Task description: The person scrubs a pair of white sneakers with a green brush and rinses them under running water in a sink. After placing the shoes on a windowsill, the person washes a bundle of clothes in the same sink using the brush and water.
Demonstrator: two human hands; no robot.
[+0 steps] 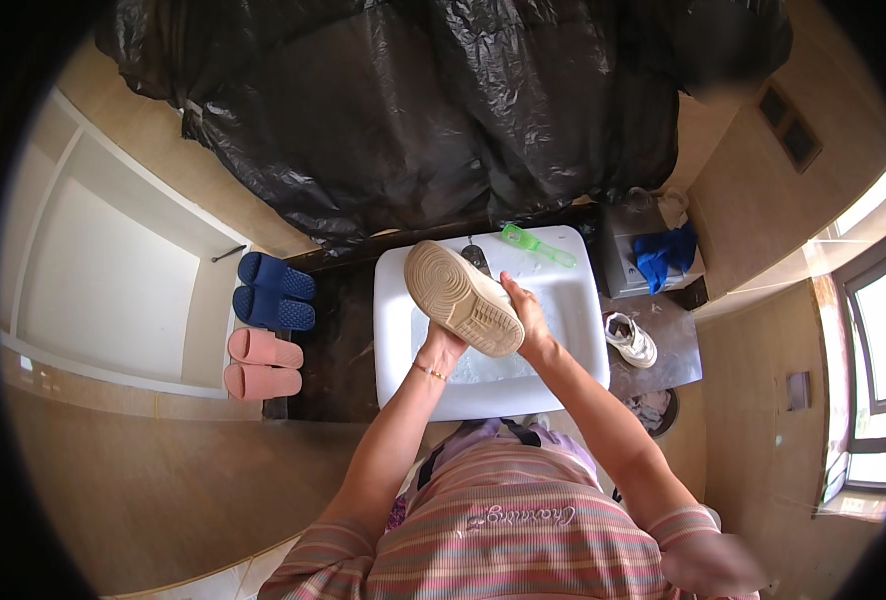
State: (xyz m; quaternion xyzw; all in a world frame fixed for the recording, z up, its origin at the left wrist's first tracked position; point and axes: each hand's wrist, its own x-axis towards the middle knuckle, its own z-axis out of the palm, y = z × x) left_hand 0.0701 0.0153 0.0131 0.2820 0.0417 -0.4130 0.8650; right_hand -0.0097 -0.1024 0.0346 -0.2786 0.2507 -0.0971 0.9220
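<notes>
A shoe (448, 290) is held up over the white sink (391, 340), its beige ridged sole turned upward. From below, my left hand (441, 347) grips its near left side, with the fingers mostly hidden under the shoe. My right hand (529, 318) closes on the opposite side near the narrower end, thumb upward. Water or suds show in the basin beneath. On the sink's far rim lies a green scrubbing brush (538, 246), beside the dark faucet (475, 254).
Right of the sink stands a white sneaker (631, 340). A blue cloth (664, 255) hangs over a grey box, and a bin (655, 410) sits lower down. Blue slippers (275, 291) and pink slippers (264, 364) are at the left. Black plastic sheeting (383, 110) covers the far wall.
</notes>
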